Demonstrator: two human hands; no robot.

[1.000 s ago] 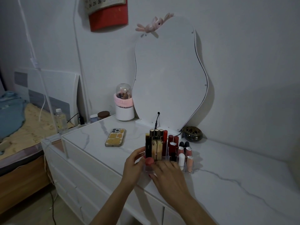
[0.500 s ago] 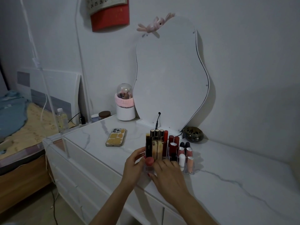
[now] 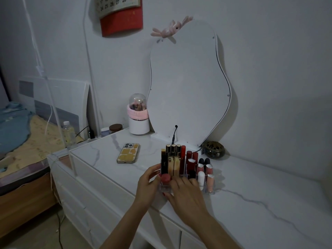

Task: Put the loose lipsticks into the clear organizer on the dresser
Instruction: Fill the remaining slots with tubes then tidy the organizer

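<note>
The clear organizer (image 3: 211,192) stands on the white marble dresser top (image 3: 260,203), in front of the mirror. Several lipsticks stand upright in it: black and gold tubes at the back left, red ones in the middle, pink and white ones on the right. A round red-capped lipstick (image 3: 165,178) sits in the front left slot. My left hand (image 3: 146,186) holds the organizer's left side, thumb by a black tube (image 3: 164,164). My right hand (image 3: 186,196) lies over the front, fingers spread and touching the front slots. No loose lipstick shows on the dresser.
A phone in a yellow case (image 3: 128,153) lies left of the organizer. Behind stand a wavy mirror (image 3: 186,87), a brush holder with a pink band (image 3: 138,121) and a dark bowl (image 3: 213,149). A cable runs behind the organizer. A bed lies at far left.
</note>
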